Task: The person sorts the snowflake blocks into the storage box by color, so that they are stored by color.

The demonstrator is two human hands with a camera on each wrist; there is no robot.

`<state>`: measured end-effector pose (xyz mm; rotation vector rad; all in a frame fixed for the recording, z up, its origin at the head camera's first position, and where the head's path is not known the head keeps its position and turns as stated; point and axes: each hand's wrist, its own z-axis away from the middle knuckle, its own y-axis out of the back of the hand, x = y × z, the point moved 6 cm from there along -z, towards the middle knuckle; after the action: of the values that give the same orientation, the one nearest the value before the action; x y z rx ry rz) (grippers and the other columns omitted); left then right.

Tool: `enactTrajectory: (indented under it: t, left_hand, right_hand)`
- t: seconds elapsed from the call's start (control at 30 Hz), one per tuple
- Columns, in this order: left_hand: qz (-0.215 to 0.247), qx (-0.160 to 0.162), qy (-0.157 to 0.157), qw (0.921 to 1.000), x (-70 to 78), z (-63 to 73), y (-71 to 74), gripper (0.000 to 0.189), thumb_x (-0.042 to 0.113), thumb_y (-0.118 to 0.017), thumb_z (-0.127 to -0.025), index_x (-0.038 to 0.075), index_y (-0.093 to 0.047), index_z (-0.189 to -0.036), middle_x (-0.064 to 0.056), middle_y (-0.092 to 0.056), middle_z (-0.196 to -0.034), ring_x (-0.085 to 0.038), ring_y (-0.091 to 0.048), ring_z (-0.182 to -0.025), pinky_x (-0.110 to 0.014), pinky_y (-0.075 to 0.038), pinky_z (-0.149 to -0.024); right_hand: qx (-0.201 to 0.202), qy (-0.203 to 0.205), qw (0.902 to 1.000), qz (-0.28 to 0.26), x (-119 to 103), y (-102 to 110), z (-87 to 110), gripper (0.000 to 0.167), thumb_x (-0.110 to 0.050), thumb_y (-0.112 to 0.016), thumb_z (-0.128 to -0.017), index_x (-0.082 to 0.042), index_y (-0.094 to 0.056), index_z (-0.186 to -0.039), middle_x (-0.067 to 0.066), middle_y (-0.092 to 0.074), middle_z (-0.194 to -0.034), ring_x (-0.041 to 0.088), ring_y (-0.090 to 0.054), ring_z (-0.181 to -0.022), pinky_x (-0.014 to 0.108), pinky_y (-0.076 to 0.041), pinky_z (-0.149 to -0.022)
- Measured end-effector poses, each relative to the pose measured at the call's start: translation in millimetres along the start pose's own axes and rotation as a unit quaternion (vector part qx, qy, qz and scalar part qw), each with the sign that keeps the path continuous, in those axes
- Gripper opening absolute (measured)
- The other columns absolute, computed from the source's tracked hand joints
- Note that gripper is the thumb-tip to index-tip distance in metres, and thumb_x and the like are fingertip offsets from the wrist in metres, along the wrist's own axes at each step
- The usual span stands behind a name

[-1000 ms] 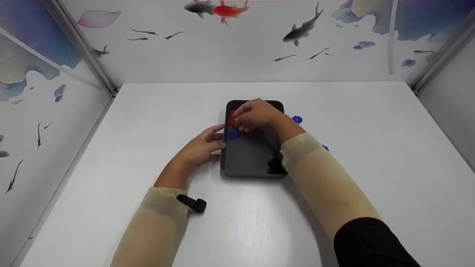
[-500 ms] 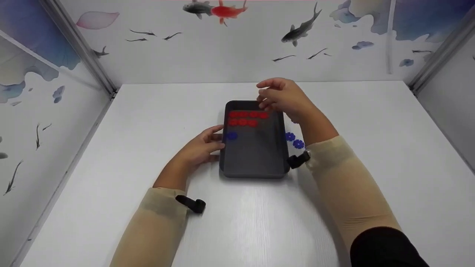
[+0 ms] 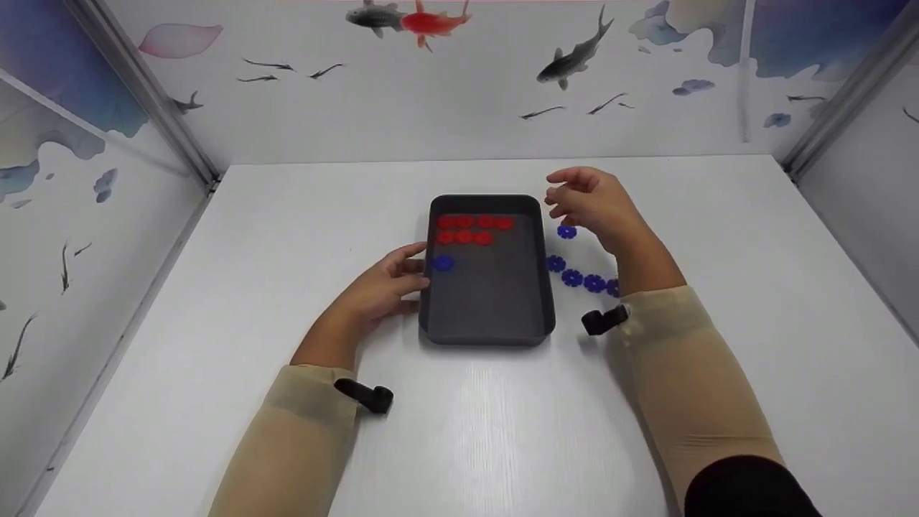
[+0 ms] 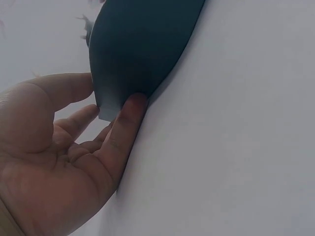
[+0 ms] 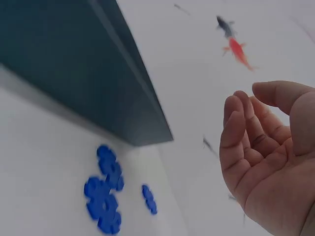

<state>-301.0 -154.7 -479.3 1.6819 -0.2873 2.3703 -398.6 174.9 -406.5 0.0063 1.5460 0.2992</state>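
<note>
Tray (image 3: 488, 309) holds red discs (image 3: 464, 237) and one blue disc (image 3: 444, 263); left hand (image 3: 380, 291), fingers loosely spread, touches its side. Right hand (image 3: 596, 208), half-curled and apparently empty, hovers near loose blue discs (image 3: 572, 278) on the table (image 3: 445, 445).

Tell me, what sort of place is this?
Probably a small indoor work booth, though the room beyond is out of view: a white table meets a wall decorated with fish, and metal posts mark the corners.

I can't read any words, numbers, brand names or signs here, not in the head view, and not in the left or right wrist view.
</note>
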Motion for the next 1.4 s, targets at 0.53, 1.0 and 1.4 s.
enactTrajectory:
  t: [0.53,1.0,1.4]
  left_hand:
    - [-0.001,-0.003,-0.003,1.0000,-1.0,-2.7,1.2,0.072,0.004,-0.064,-0.103,0.027,-0.038,-0.166,-0.011,-0.044,-0.162,-0.030,-0.056,-0.142,-0.052,-0.052,-0.116]
    - [-0.002,-0.002,-0.003,1.0000,0.4,-1.4,1.3,0.072,0.005,-0.063,-0.103,0.028,-0.037,-0.166,-0.011,-0.044,-0.161,-0.030,-0.056,-0.142,-0.052,-0.053,-0.115]
    - [0.005,0.002,0.002,1.0000,-1.0,-1.1,0.9,0.071,0.006,-0.064,-0.103,0.029,-0.039,-0.165,-0.009,-0.045,-0.160,-0.029,-0.058,-0.142,-0.050,-0.054,-0.114]
  right_hand:
    - [0.031,-0.125,0.9852,0.113,70.2,38.9,-11.9,0.048,-0.027,-0.077,-0.100,-0.020,-0.060,-0.145,0.003,-0.065,-0.144,0.023,-0.062,-0.126,0.039,-0.051,-0.111]
    - [-0.027,-0.133,0.9677,0.213,68.5,34.5,-12.6,0.045,-0.014,-0.075,-0.099,-0.022,-0.063,-0.141,0.005,-0.064,-0.147,0.028,-0.055,-0.135,0.047,-0.047,-0.116]
    - [-0.038,-0.112,0.9553,0.271,65.2,29.1,-14.5,0.045,-0.007,-0.076,-0.095,-0.020,-0.067,-0.137,0.009,-0.065,-0.137,0.029,-0.055,-0.123,0.048,-0.044,-0.112]
